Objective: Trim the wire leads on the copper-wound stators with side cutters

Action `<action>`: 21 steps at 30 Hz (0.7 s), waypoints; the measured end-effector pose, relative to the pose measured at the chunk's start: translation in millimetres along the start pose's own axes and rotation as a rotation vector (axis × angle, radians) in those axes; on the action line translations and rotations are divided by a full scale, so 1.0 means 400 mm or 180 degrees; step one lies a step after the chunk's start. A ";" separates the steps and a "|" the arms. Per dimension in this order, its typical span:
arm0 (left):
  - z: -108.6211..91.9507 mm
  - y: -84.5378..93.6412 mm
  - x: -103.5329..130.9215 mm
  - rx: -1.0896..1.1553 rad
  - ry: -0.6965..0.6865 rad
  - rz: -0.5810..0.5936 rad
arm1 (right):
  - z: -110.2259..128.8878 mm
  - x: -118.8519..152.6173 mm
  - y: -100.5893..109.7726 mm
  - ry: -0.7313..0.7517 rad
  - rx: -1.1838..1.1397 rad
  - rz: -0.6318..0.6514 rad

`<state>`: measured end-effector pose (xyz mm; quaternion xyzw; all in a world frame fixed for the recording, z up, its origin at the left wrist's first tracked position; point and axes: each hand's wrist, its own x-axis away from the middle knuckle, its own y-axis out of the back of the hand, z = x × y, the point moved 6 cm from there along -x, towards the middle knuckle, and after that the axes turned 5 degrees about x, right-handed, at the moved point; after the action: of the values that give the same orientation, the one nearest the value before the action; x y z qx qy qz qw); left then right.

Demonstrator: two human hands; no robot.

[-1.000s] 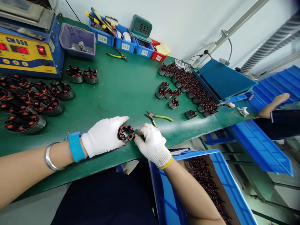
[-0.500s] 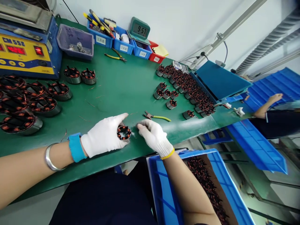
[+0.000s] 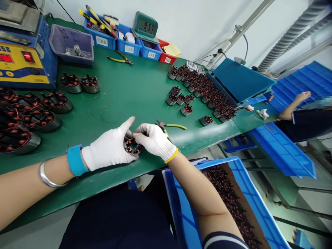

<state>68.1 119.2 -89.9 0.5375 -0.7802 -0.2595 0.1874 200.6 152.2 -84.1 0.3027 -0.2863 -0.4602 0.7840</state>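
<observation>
My left hand, in a white glove, is closed around a small motor stator, with thumb and fingers on either side of it. The ring of copper windings faces up at me, low over the front of the green table. At its upper right edge, my gloved right hand has thumb and fingertips pressed together in a pinch. What lies between those fingertips is too small to make out. Cutting pliers with yellow-green handles lie just behind the right hand, partly hidden by it.
Many small stators stand in rows at right; larger ones stand at left near a yellow-blue machine. Blue bins, a clock and other pliers are at the back. A blue crate of stators sits below right. Another person's arm shows far right.
My right hand has moved left, from beside the stator to its edge, with fingertips now at the windings. The left hand still holds the stator. The whole view has shifted slightly.
</observation>
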 end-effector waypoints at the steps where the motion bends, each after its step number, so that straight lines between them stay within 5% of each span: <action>1: -0.001 0.000 0.000 0.0003 -0.0032 0.0022 | -0.010 0.002 0.005 -0.0136 0.0110 -0.0077; 6: 0.002 0.000 -0.005 -0.0081 -0.0113 0.0080 | -0.066 0.075 0.060 -0.0801 0.1333 -0.0420; 10: 0.004 0.000 -0.009 -0.0071 -0.0114 0.0131 | 0.001 0.150 0.091 -0.0084 0.1541 -0.1128; 12: 0.001 -0.003 -0.010 -0.0060 -0.0179 0.0215 | 0.042 0.166 0.057 0.0588 0.1090 -0.0879; 14: -0.001 -0.006 -0.011 -0.0128 -0.0251 0.0273 | 0.050 0.162 0.008 0.0771 0.0994 -0.0454; 21: 0.008 -0.011 -0.017 -0.0414 -0.0444 0.0269 | -0.047 0.127 -0.039 -0.0065 0.0835 -0.0239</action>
<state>71.9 124.9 -95.0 0.4714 -0.7948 -0.3382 0.1780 226.7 104.4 -99.1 0.4084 -0.3404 -0.4509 0.7170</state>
